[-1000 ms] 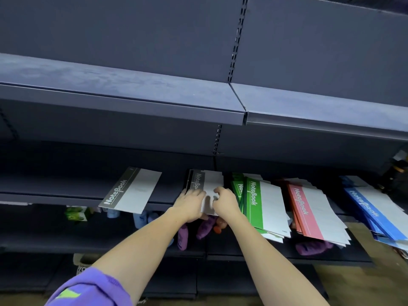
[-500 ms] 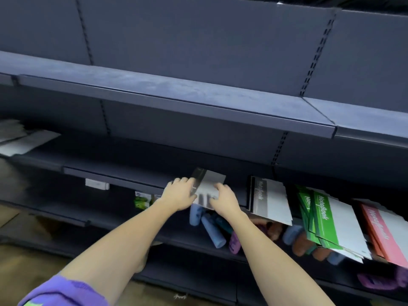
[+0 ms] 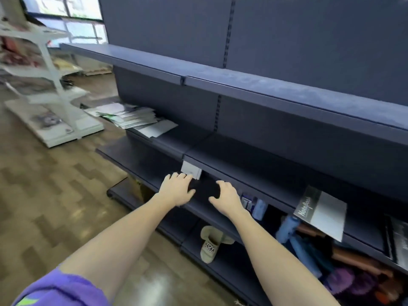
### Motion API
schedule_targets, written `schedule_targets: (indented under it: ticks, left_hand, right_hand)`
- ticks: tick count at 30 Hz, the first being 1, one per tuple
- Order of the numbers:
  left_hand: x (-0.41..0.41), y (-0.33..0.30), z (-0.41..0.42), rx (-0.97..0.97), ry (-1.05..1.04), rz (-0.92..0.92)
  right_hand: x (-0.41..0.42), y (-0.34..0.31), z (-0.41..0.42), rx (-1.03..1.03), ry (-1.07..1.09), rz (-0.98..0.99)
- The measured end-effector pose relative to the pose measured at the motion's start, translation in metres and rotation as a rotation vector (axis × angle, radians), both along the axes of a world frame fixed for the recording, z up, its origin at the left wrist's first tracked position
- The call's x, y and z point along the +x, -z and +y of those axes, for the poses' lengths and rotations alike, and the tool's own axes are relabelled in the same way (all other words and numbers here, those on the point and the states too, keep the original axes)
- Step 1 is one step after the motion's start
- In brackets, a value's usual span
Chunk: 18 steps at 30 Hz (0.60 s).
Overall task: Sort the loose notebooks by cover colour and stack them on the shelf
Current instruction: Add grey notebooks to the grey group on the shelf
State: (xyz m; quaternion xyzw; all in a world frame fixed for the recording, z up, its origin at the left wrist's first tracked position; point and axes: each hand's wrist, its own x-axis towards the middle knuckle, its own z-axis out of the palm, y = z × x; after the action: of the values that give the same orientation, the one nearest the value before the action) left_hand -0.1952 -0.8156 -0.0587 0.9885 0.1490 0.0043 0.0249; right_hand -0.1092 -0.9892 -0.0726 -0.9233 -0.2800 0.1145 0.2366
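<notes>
- Left hand [image 3: 176, 188] and right hand [image 3: 226, 197] are both out in front of the dark shelf [image 3: 254, 171], fingers loosely curled. There's a dark blurry patch between them, so can't tell if they're holding anything.
- A white tag [image 3: 191, 170] on the shelf edge sits right above the left fingers.
- Grey notebook [image 3: 321, 212] hangs over the shelf edge well off to the right of the right hand.
- Messy pile of loose notebooks [image 3: 130, 118] is way down the same shelf on the far left.
- Lower shelf holds a beige slipper [image 3: 209, 244] and coloured rolls [image 3: 309, 248].
</notes>
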Motion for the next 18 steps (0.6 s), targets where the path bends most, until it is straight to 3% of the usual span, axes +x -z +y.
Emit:
schedule_targets:
  ticks: [7,18]
  left_hand:
    - [-0.013,-0.004,0.109,0.014,-0.140,0.027]
    - [0.047,-0.018,0.279,0.073,-0.272,0.022]
  right_hand:
    - [0.000,0.002,0.109,-0.009,-0.079,0.010]
    - [0.076,0.003,0.298,0.093,-0.214,0.028]
